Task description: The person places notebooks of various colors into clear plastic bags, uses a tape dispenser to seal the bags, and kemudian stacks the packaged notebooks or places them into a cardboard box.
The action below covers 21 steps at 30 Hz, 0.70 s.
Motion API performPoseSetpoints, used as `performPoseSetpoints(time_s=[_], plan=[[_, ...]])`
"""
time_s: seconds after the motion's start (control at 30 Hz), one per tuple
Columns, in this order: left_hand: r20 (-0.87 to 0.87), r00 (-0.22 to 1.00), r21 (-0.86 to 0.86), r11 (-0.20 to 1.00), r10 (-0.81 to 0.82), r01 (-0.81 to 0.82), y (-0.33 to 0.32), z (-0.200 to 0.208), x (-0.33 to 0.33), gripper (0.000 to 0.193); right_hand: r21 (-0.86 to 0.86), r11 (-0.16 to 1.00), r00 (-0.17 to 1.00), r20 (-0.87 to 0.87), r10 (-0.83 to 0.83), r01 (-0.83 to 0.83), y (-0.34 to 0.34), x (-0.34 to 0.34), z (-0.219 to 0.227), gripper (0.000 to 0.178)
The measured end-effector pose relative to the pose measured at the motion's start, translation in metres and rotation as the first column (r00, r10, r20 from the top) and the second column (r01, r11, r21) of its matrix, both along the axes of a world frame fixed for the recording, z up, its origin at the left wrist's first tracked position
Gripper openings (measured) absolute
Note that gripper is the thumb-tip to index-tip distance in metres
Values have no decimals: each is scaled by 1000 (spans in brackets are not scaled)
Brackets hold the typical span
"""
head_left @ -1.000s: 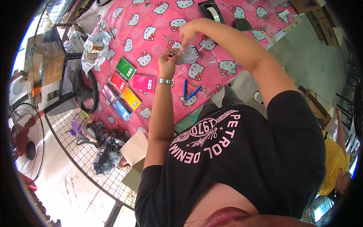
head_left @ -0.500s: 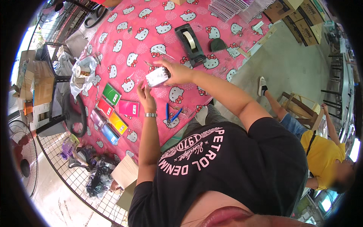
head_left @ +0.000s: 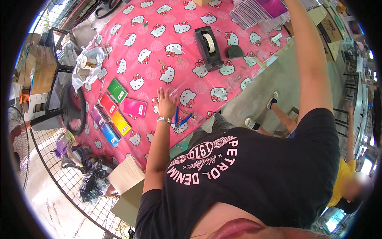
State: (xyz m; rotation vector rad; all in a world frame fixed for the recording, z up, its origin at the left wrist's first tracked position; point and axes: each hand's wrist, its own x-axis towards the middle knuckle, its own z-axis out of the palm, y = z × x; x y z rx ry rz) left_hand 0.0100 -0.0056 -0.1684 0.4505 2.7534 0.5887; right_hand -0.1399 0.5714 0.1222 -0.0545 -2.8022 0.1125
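Observation:
My left hand rests palm down on the pink patterned tablecloth, fingers spread and holding nothing. Beside it lie blue-handled pliers with the handles apart. To its left are several small spiral notebooks: a pink one, a green one, a red one, a yellow one, a purple one and a blue one. My right arm stretches to the far right, past stacked spiral-bound notebooks; the hand is cut off by the top edge.
A black tape dispenser and a dark green rounded object sit farther back. A plastic bag hangs at the table's left side. Cardboard boxes stand at right. A person in yellow is behind on the right.
The small white block-like bundle with spiral edges has left my hands and is out of sight. My right arm has swung far right; my left hand has lowered onto the table.

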Motion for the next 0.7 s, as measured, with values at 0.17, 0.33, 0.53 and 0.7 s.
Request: performPoseSetpoints(time_s=[0.17,0.33,0.53,0.7], plan=[[-109,968,127,969,225,-211,-53,17,10,48,348,936,977,-179,114,-45,6,12,-108,31],[-208,907,209,923,366,-324,-109,40,-4,46,452,879,986,-8,-169,154,25,27,-115,58],[-108,554,521,521,826,-676,-253,24,-47,39,163,973,937,-333,-100,162,-112,0,-127,46],[-207,316,429,376,926,-821,-405,-17,-72,44,-807,530,929,-61,365,-261,-449,-12,-196,31]])
